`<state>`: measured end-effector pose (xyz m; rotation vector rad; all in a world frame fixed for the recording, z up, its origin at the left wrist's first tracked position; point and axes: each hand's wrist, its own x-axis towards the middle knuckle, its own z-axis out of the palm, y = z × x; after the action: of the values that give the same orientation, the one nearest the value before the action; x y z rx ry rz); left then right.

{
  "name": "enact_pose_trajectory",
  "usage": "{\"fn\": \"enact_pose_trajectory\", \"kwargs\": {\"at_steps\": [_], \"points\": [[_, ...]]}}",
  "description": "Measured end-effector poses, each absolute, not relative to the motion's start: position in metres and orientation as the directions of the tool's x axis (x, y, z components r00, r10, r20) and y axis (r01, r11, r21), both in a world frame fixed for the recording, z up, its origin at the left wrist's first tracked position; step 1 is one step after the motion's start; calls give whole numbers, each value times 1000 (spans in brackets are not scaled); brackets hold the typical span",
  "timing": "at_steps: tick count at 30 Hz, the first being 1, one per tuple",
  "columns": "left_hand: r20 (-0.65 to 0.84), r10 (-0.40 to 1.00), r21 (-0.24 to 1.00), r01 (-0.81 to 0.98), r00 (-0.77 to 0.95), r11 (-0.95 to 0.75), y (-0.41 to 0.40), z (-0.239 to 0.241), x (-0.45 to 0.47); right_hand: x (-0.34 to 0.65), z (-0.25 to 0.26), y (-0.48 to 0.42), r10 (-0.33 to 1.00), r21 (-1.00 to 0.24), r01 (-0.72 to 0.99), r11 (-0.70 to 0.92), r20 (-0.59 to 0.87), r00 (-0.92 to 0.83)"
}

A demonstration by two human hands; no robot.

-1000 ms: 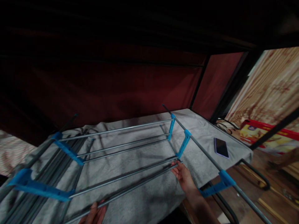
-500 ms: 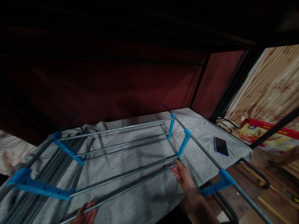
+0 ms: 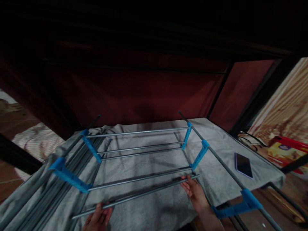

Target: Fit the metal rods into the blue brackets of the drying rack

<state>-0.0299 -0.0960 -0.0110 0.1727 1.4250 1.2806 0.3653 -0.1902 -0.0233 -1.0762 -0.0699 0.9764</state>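
A loose grey metal tube (image 3: 141, 194) lies slantwise across the front of a partly built rack. Near its left end my left hand (image 3: 98, 217) has its fingers closed round it. My right hand (image 3: 192, 189) pinches the same tube close to its right end. Just beyond it runs a crossbar (image 3: 141, 177) fitted between two blue plastic brackets, the left bracket (image 3: 69, 178) and the right bracket (image 3: 199, 157). Another blue bracket (image 3: 240, 205) on the near right side rail (image 3: 223, 163) has no crossbar in it.
Several spare grey tubes (image 3: 57, 189) lie bundled on the left of the grey cloth (image 3: 158, 208). A phone (image 3: 243, 165) rests at the right. Dark posts and a red panel (image 3: 144, 96) stand behind. A red and yellow box (image 3: 288, 150) sits beyond the right edge.
The view has shifted, so the rack sits further right in the picture. Both hands still hold the tube, whose left end now shows past my left hand.
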Motion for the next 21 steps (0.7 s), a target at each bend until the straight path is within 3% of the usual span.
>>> {"fn": "enact_pose_trajectory", "kwargs": {"at_steps": [8, 15, 21], "points": [[-595, 743, 677, -689, -308, 257, -101, 24, -21, 381, -40, -200, 674, -801, -595, 63, -405, 618], [-567, 754, 680, -706, -333, 200, -110, 27, -12, 404, -52, -202, 627, -753, -655, -63, -541, 561], [-545, 767, 674, -721, -338, 161, -119, 19, -7, 412, -57, -198, 684, -820, -507, -267, -531, 500]]}}
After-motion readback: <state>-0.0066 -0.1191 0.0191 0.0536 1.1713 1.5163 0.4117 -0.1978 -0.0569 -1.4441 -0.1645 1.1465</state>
